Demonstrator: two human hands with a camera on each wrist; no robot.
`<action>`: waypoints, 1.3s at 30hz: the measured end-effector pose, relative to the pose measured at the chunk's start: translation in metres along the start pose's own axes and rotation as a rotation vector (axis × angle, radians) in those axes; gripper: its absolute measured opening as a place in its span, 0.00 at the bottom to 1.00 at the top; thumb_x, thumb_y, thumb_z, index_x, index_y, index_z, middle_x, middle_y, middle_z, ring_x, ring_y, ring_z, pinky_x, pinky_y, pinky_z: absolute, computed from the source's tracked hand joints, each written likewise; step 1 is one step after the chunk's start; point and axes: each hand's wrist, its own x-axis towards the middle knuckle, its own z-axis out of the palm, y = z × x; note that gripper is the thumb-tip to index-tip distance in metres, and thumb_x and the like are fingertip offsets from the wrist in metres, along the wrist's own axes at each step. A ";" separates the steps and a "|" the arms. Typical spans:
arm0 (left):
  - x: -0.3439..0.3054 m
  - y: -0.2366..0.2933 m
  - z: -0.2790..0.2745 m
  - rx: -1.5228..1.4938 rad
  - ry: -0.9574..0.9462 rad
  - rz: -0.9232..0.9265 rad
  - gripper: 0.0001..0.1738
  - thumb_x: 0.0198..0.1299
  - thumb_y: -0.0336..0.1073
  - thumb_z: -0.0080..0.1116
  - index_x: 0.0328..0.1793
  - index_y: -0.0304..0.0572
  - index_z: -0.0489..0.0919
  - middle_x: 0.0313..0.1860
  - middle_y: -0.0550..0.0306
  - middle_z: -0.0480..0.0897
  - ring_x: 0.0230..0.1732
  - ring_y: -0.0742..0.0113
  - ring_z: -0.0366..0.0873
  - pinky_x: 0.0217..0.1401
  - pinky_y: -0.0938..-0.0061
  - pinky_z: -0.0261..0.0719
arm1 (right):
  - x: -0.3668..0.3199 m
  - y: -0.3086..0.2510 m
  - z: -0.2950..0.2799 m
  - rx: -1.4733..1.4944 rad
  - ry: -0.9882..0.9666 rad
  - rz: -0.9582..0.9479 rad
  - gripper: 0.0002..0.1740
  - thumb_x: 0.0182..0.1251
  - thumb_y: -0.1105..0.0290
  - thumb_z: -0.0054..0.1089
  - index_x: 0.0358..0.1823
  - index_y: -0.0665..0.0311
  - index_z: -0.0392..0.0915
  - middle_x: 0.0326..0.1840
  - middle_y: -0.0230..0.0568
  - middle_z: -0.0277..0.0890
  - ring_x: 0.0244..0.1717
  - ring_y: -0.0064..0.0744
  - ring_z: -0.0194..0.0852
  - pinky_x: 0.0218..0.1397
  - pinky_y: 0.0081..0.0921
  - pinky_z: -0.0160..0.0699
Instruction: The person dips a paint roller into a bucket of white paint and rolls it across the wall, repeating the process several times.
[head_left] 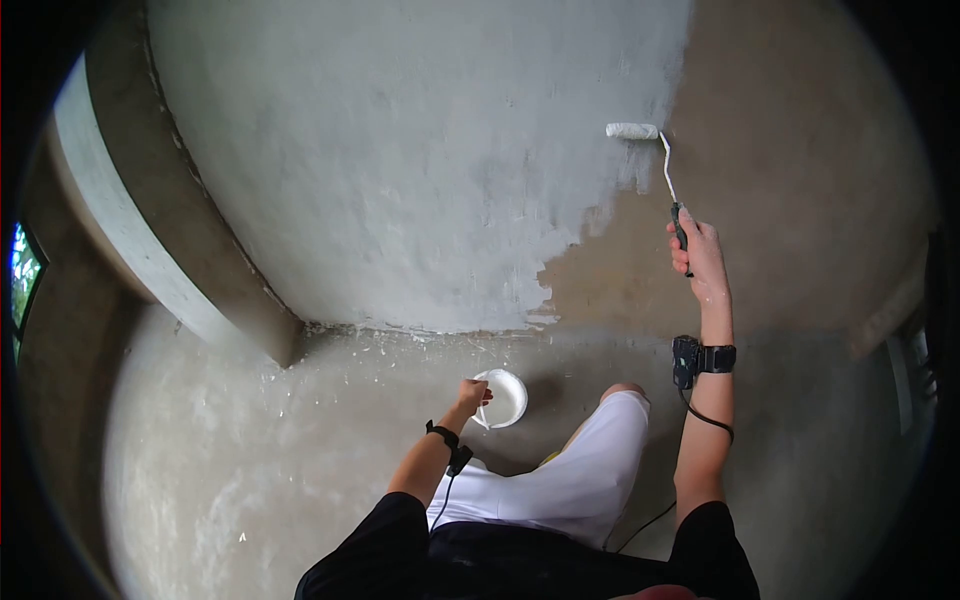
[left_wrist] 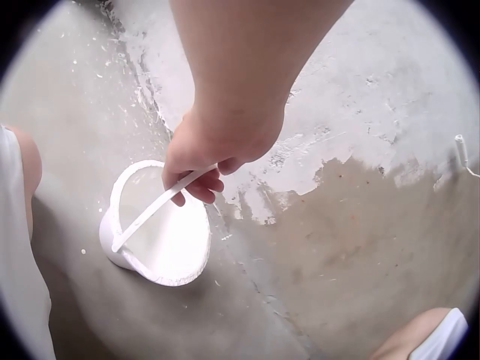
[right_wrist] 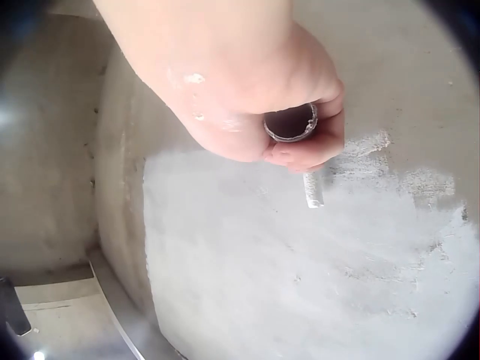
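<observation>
Head view: a person's left hand [head_left: 474, 394] at a white bucket [head_left: 522, 390], right hand [head_left: 706, 258] raising a paint roller [head_left: 632, 131] to a wall [head_left: 800, 150].
Nearest are the person's white shorts [head_left: 560, 490]; just beyond them, the left fingers curl round the bucket's white bail [left_wrist: 152, 208], the bucket low over the speckled floor [head_left: 240, 440], though whether its base touches down cannot be told. Farther out, the right fingers are wrapped about the roller's dark grip [head_left: 676, 212], its white frame [head_left: 668, 170] running up from it. The roller's white sleeve lies level near the ragged edge of a pale coat [head_left: 400, 150], with bare brown wall to its right; contact with the surface is unclear. Off at far left, a window [head_left: 25, 275] shows green.
</observation>
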 end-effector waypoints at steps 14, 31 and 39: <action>0.002 0.003 -0.036 -0.009 -0.029 0.045 0.12 0.57 0.32 0.56 0.41 0.28 0.77 0.32 0.48 0.83 0.29 0.60 0.84 0.29 0.71 0.81 | 0.037 0.048 0.043 0.219 0.063 -0.031 0.23 0.75 0.48 0.36 0.30 0.59 0.62 0.12 0.24 0.55 0.08 0.16 0.49 0.09 0.19 0.48; -0.014 -0.001 -0.056 -0.058 -0.093 0.093 0.13 0.56 0.28 0.57 0.46 0.27 0.77 0.36 0.49 0.83 0.33 0.64 0.82 0.35 0.74 0.82 | 0.035 0.042 0.052 0.114 0.126 -0.056 0.24 0.74 0.44 0.38 0.30 0.58 0.62 0.13 0.23 0.53 0.08 0.14 0.50 0.09 0.17 0.48; -0.018 0.003 -0.058 -0.045 -0.064 0.091 0.15 0.53 0.25 0.59 0.48 0.25 0.77 0.37 0.50 0.83 0.31 0.65 0.81 0.34 0.76 0.81 | 0.058 -0.018 0.053 0.092 0.137 -0.148 0.25 0.75 0.47 0.35 0.28 0.60 0.61 0.12 0.24 0.53 0.08 0.16 0.49 0.10 0.20 0.47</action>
